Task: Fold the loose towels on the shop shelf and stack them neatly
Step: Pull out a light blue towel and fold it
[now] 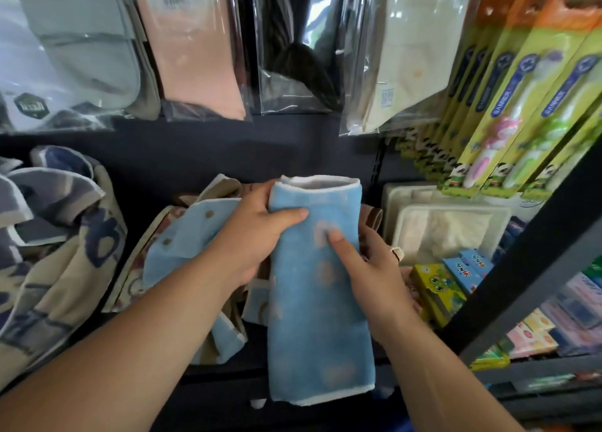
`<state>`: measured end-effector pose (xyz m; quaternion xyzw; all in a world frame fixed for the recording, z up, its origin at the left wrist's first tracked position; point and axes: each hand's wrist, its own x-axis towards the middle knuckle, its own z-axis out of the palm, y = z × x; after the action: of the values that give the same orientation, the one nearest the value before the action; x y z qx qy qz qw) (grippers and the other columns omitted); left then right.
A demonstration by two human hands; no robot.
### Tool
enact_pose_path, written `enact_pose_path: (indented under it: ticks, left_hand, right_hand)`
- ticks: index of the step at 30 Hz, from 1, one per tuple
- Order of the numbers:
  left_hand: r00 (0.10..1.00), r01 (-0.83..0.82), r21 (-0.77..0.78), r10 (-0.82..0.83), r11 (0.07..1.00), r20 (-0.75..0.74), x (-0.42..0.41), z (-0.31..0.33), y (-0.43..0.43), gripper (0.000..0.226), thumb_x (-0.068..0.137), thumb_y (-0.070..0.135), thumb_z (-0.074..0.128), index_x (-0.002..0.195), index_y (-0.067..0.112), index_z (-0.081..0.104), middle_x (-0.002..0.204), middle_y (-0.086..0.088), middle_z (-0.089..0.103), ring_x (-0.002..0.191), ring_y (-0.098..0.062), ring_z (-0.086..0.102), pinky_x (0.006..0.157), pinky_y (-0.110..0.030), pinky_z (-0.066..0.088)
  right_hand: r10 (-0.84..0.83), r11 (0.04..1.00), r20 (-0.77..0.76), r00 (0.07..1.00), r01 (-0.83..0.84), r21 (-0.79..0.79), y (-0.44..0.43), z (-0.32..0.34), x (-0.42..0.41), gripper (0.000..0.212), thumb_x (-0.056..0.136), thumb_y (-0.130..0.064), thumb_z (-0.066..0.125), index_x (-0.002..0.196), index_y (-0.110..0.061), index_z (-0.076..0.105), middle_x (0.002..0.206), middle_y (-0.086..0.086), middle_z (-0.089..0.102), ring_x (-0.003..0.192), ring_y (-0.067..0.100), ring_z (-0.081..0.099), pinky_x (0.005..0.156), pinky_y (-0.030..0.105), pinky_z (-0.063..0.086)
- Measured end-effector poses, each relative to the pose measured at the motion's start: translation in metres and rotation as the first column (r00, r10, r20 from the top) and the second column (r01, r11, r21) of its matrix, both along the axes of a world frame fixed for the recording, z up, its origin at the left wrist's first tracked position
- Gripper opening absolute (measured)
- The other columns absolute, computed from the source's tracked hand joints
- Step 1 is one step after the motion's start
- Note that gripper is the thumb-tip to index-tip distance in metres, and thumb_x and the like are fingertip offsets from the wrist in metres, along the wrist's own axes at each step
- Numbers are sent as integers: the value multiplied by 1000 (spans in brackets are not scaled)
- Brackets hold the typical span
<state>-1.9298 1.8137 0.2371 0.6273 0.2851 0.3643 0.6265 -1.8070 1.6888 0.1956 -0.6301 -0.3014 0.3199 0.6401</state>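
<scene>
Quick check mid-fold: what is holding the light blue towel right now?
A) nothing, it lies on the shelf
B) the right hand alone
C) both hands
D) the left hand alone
C: the left hand grips the light blue towel near its top, and the right hand pinches its right edge, thumb on the front.

Light blue towel [319,317]: white edging, faint pale motifs, folded lengthwise into a narrow strip, held upright with the doubled end uppermost and the hemmed end hanging below. The left hand [257,232] grips its upper left edge and the right hand [368,262] its right edge, both thumbs on the front face. Loose blue-and-brown towels [182,245] lie crumpled just behind. A beige-and-navy towel [55,236] is heaped at far left, unfolded.
</scene>
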Motion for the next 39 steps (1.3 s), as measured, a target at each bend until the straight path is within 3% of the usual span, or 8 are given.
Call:
enact_pose_path:
  ticks: [7, 11, 14, 17, 21, 27, 34, 39]
  left_hand:
    - [959, 266, 10, -266, 964, 97, 9, 20, 4, 55, 88, -11, 60, 130, 25, 62, 121, -3, 70, 107, -17, 68, 90, -32, 58]
    - [997, 77, 101, -78, 992, 0, 30, 11, 16, 58, 81, 5, 74, 132, 28, 59, 126, -2, 67, 111, -17, 66, 94, -36, 56]
    - [950, 69, 359, 48, 931, -307, 46, -5, 33, 71, 75, 46, 70, 141, 31, 51, 126, 0, 67, 114, -17, 66, 103, -42, 52]
    - [787, 316, 613, 161, 724, -595, 55, -25, 40, 58, 98, 49, 46, 150, 23, 45, 146, -4, 56, 135, -25, 51, 115, -41, 37]
    - [486, 665, 528, 232, 528, -843, 51, -44, 29, 60, 102, 63, 17, 159, 44, 17, 168, 19, 9, 156, -14, 4, 122, -60, 10]
    - [345, 681, 490, 351, 545, -870, -7, -55, 48, 82, 82, 78, -9, 158, 45, -12, 169, 18, -5, 157, -13, -3, 117, -65, 10]
    - [259, 623, 494, 436, 606, -862, -93, -57, 88, 91, 80, 87, 16, 158, 46, -4, 169, 17, -5, 156, -17, 3, 117, -59, 21]
    - [314, 590, 536, 440, 603, -841, -100, -61, 88, 95, 73, 88, 9, 158, 46, 9, 169, 18, 3, 155, -16, 10, 119, -57, 19]
  right_hand:
    - [167, 985, -308, 937, -142, 101, -16, 13, 0, 38, 87, -39, 67, 120, -20, 70, 114, 1, 76, 106, 20, 73, 89, 41, 58]
    - [159, 983, -371, 915, -110, 148, -21, 11, 2, 31, 92, -21, 66, 119, -7, 69, 113, 13, 75, 105, 31, 73, 90, 47, 59]
    - [-121, 992, -107, 987, 123, 8, -20, -3, 7, 10, 95, -20, 69, 105, -17, 68, 98, 4, 77, 90, 26, 75, 78, 46, 62]
    - [-318, 938, 160, 934, 335, -93, -22, -15, 15, 11, 96, -25, 67, 91, -21, 59, 86, 0, 68, 80, 21, 68, 62, 33, 54]
    - [-337, 932, 179, 924, 354, -75, -27, -20, 18, 7, 101, -22, 58, 94, -23, 58, 89, 2, 66, 78, 17, 64, 56, 20, 48]
    - [-234, 962, 172, 957, 253, -103, -13, -22, 14, 12, 103, -24, 56, 101, -32, 65, 93, -2, 71, 88, 22, 70, 76, 44, 60]
    - [-105, 991, 81, 991, 111, -77, 21, -5, 17, 12, 103, -23, 57, 105, -25, 69, 97, 7, 75, 91, 24, 72, 80, 41, 59]
    - [81, 811, 667, 741, 340, -476, 39, -13, 51, 37, 96, -23, 58, 132, -18, 57, 119, 12, 65, 111, 38, 61, 82, 36, 45]
